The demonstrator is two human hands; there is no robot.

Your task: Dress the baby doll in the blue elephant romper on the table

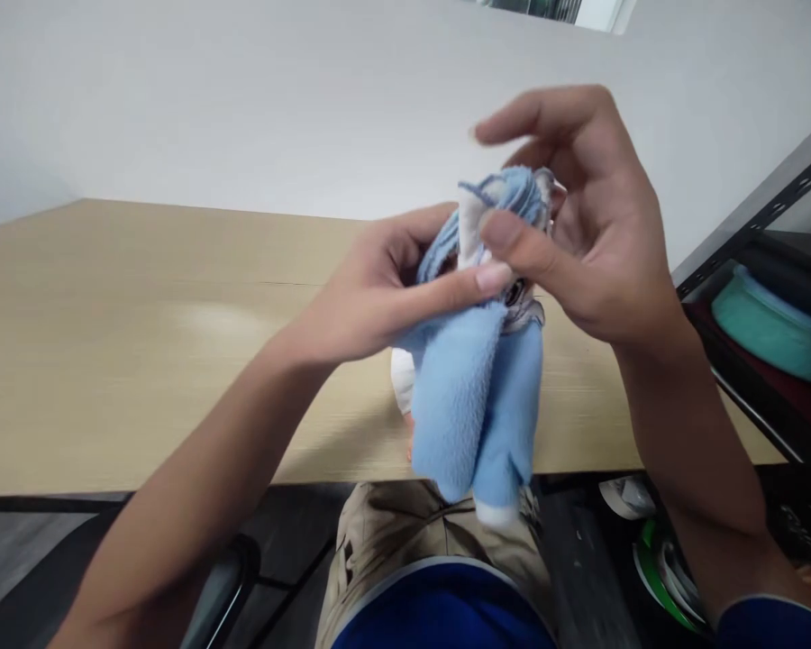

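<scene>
A small light-blue fleece garment (477, 397) with white trim hangs above the near edge of a wooden table (141, 361). My left hand (378, 293) grips its top from the left, thumb stretched across the fabric. My right hand (581, 225) holds the same bunched top from the right, thumb pressed on the cloth and fingers curled over it. A bit of white and orange shows behind the fabric, too hidden to name.
A white wall rises behind the table. A dark metal shelf (770, 225) on the right holds a teal round object (777, 329). Below, my beige trousers (405, 541), a blue shirt hem, a chair armrest (223, 586) and a green-and-white item on the floor.
</scene>
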